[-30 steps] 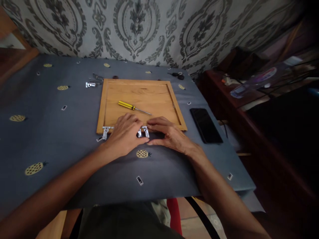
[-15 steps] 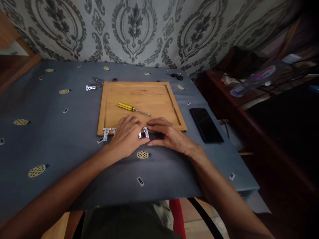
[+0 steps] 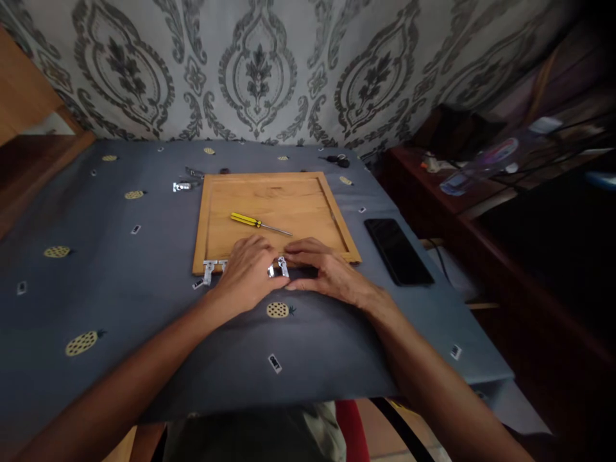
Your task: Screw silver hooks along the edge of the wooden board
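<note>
A wooden framed panel lies flat on the table. A silver hinge sits at its near edge, between my two hands. My left hand is closed around the hinge from the left, covering part of it. From the right, my right hand has thumb and fingertips on the same hinge. Another silver hinge is at the panel's near left corner, partly hidden by my left hand. A screwdriver with a yellow and black handle rests across the panel.
A black phone lies right of the panel. Small metal hardware sits beyond the panel's left side, and a dark keyring-like item at the back right. A plastic bottle stands on the dark furniture at right. A patterned curtain hangs behind.
The camera view has tipped slightly upward, so the table and panel appear lower in the picture. Both hands keep nearly the same hold at the hinge.
</note>
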`<action>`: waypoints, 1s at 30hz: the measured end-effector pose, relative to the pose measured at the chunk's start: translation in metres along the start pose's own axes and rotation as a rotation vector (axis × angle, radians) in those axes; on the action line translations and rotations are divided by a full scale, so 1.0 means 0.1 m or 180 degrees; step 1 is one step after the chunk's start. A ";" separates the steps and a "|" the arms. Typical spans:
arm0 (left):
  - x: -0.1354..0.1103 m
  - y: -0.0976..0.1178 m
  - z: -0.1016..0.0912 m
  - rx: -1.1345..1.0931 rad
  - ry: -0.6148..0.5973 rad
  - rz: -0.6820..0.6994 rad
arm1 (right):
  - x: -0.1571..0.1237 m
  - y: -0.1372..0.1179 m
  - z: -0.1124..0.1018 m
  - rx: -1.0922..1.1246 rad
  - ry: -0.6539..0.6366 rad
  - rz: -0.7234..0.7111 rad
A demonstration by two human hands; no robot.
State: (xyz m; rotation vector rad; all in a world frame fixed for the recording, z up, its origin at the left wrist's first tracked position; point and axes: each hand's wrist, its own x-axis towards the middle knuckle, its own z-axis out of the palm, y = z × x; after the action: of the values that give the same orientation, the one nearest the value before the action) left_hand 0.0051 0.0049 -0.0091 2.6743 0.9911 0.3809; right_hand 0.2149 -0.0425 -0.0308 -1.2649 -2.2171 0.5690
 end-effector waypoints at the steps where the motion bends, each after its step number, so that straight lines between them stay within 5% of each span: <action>1: 0.00 0.00 0.00 0.0001 -0.0001 -0.0008 | 0.00 0.00 0.00 0.0025 -0.0013 0.0031; 6: 0.00 0.00 0.00 0.0015 -0.0015 -0.0022 | -0.02 -0.03 -0.06 0.0290 -0.0062 0.0142; 10: 0.00 -0.01 0.02 0.0015 0.0006 -0.0028 | 0.08 -0.06 -0.14 0.0531 0.0438 0.0377; 13: 0.01 -0.02 0.02 0.0007 -0.0019 -0.0029 | 0.39 -0.06 -0.18 0.0306 0.0544 0.0543; 18: 0.02 -0.01 0.01 -0.0004 -0.0127 -0.0082 | 1.13 -0.05 -0.05 -0.0955 0.0003 0.0811; 22: 0.01 -0.01 -0.01 -0.0030 -0.0162 -0.0086 | 1.50 -0.09 0.13 -0.1290 -0.0168 0.0811; 30: 0.00 0.00 0.01 -0.0051 -0.0152 -0.0084 | 1.48 -0.19 0.04 -0.1343 -0.0034 0.0824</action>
State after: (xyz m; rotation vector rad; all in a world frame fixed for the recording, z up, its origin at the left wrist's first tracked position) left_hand 0.0048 0.0049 -0.0097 2.6405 1.0039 0.3167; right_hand 0.1369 0.0770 0.0115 -1.7813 -2.2720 0.2001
